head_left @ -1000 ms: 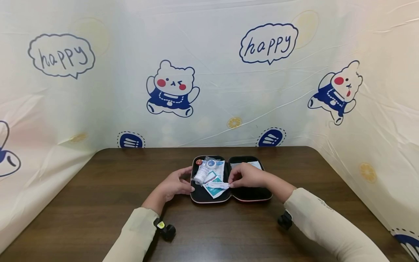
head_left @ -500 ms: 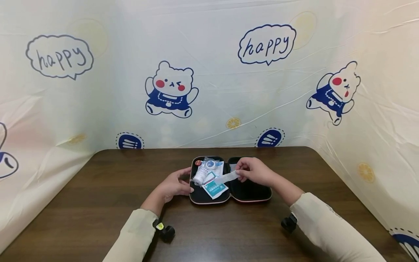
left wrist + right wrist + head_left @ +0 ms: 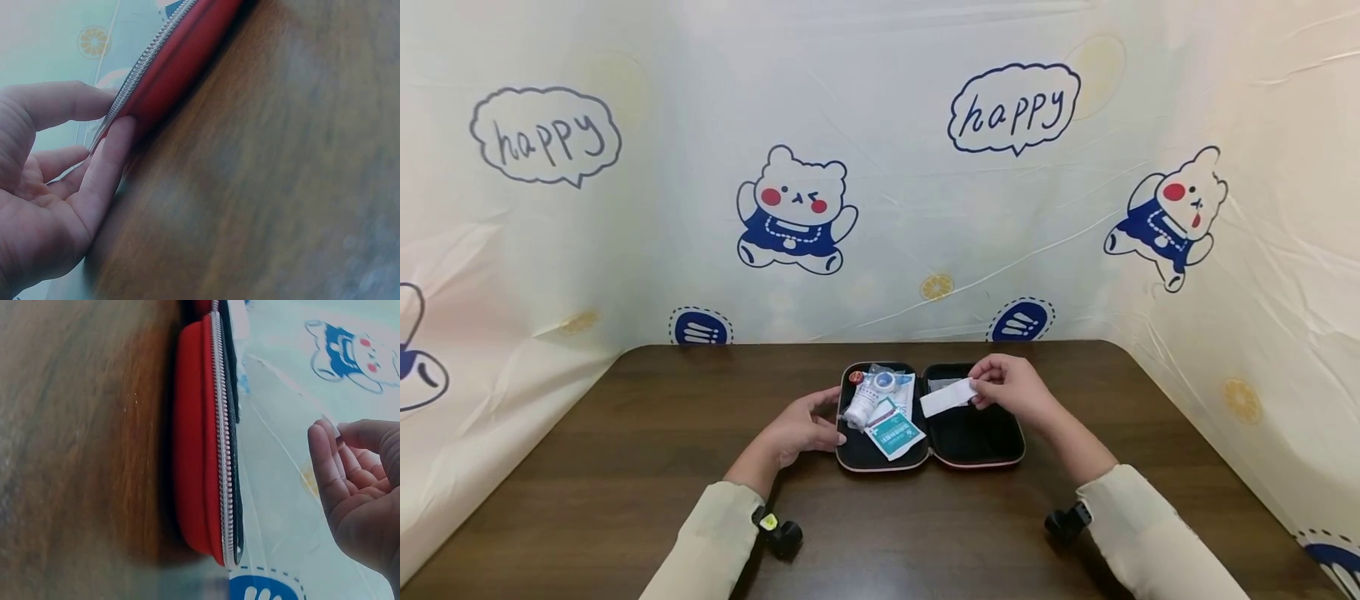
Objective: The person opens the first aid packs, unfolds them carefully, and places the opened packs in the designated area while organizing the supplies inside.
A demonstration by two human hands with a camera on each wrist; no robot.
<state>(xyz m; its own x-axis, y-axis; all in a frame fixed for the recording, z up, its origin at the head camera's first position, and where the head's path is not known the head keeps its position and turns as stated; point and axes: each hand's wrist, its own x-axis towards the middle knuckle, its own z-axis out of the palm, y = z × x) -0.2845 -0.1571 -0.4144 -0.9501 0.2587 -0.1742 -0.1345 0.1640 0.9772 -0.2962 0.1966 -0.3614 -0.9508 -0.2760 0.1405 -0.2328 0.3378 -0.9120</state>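
An open zippered case [image 3: 874, 457] lies on the table, black inside and red outside. My left hand [image 3: 797, 429] grips the left rim; the left wrist view shows thumb and fingers [image 3: 69, 107] either side of the zipper edge [image 3: 169, 75]. Between thumb and fingertips my right hand [image 3: 1018, 390] pinches a flat white strip [image 3: 944, 399], held above the case's right half. In the left half lie a teal-and-white packet [image 3: 895, 433], a white bottle [image 3: 862, 403] that seems to be in clear plastic, a white-and-blue round item [image 3: 885, 381] and a small red round piece [image 3: 856, 377].
The brown wooden table [image 3: 700, 417] spreads around the case. Behind it hangs a pale curtain [image 3: 895, 208] printed with bears and lettering. Pale flat material [image 3: 937, 385] lies at the back of the right half, partly behind the strip. A black wrist camera [image 3: 784, 540] sits at each cuff.
My right hand has lifted the white strip off the teal packet and carried it right and up, over the right half. My left hand has stayed on the rim.
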